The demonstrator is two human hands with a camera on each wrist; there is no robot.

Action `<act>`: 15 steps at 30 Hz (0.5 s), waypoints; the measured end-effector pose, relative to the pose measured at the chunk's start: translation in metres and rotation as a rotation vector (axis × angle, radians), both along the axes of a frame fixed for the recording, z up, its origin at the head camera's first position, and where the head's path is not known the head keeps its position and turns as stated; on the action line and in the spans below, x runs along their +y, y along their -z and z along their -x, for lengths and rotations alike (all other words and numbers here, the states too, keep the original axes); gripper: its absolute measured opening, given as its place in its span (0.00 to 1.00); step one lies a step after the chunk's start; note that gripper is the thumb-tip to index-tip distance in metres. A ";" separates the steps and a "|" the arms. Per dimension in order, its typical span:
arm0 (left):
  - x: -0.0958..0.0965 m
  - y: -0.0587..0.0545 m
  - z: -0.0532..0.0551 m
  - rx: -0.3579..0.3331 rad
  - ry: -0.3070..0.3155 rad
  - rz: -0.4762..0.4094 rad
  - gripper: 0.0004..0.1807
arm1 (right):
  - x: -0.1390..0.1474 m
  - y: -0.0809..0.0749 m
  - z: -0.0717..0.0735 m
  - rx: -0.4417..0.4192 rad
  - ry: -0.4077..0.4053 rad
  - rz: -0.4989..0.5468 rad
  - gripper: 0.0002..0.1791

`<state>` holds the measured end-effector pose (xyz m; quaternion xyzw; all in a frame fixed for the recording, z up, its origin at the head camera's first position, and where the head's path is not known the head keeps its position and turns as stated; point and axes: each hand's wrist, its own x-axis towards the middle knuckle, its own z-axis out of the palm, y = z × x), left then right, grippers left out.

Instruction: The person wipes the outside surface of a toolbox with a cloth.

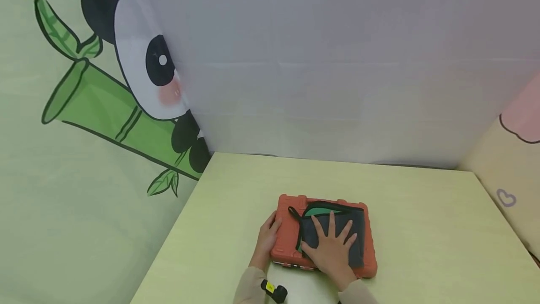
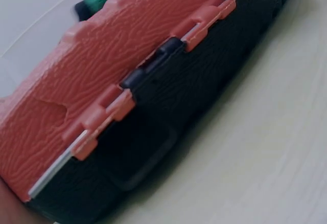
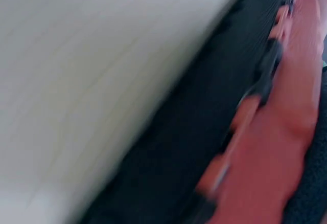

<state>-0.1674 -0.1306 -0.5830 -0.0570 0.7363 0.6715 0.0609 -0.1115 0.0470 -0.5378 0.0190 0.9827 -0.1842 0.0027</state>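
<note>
An orange-red hard plastic tool case (image 1: 287, 243) with a black lower half lies flat on the table, its latched side towards me. On its lid lies a dark grey zip pouch (image 1: 356, 229) with green along its edges and a short black loop. My right hand (image 1: 332, 252) rests palm down on the pouch, fingers straight and spread. My left hand (image 1: 266, 238) holds the case's left side, its fingers at the edge. The left wrist view shows the latches (image 2: 153, 60) along the seam between the two halves. In the right wrist view the case's front (image 3: 204, 127) is blurred.
The pale yellow table (image 1: 422, 229) extends around the case. A grey-white cloth backdrop (image 1: 337, 69) stands behind it, and a green panel with a panda and bamboo (image 1: 105, 102) is on the left. A black strapped device (image 1: 274, 290) sits at my left wrist.
</note>
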 end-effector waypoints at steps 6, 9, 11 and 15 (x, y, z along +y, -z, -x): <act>0.002 -0.029 -0.010 0.000 0.008 -0.018 0.28 | 0.030 0.000 0.001 -0.003 0.013 0.011 0.45; 0.005 -0.038 -0.014 -0.009 0.005 -0.016 0.28 | 0.047 0.000 0.000 -0.020 0.028 0.011 0.45; 0.006 -0.041 -0.015 -0.010 0.002 -0.009 0.28 | 0.058 0.000 -0.001 -0.045 0.044 0.015 0.44; 0.007 -0.042 -0.016 -0.010 0.000 -0.007 0.29 | 0.074 -0.002 -0.003 -0.090 0.084 0.036 0.44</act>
